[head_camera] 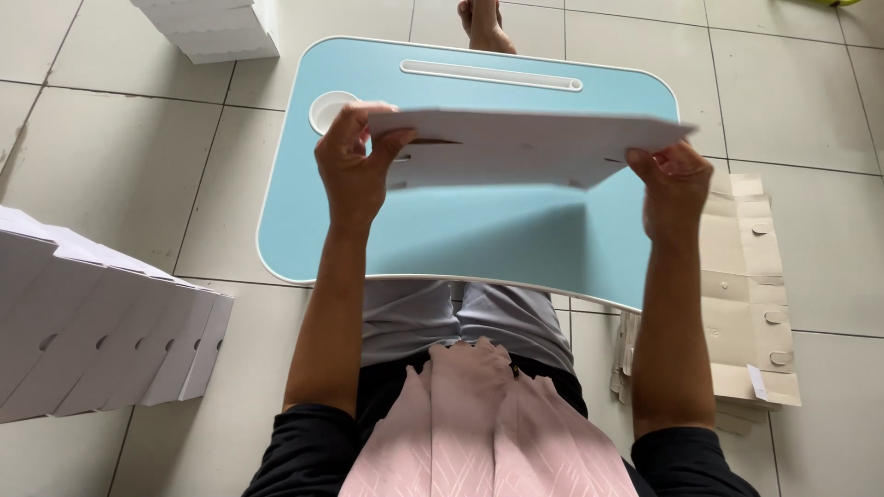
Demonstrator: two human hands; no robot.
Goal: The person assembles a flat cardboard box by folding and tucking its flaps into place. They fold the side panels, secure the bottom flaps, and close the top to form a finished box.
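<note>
Hands hold a flat white cardboard sheet [525, 145] up in the air. The left hand [354, 170] pinches one end and the right hand [674, 184] pinches the other, above the light blue lap table [460, 235]. The thin sheet could bend or slip, since only its ends are held.

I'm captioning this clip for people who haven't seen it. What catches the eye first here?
The light blue lap table fills the middle of the view. Above it the left hand and right hand hold a flat white cardboard sheet by its ends. Folded white boxes lie fanned out on the tiled floor at left.
</note>
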